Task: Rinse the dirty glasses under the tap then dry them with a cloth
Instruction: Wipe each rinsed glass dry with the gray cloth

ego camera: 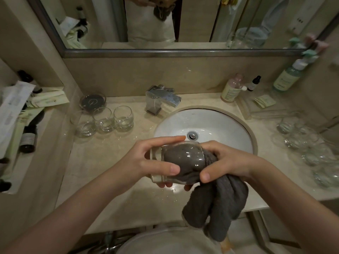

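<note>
Grey cloth (216,204) fills glass (176,162), fingers of both hands gripping; labels unreadable.

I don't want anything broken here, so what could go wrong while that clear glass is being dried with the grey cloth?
1. The clear glass tumbler is held sideways over the beige stone counter edge; a wet slip from the left hand could drop it.
2. The grey towelling cloth, stuffed inside by the right hand, might stress the glass if twisted hard.
</note>
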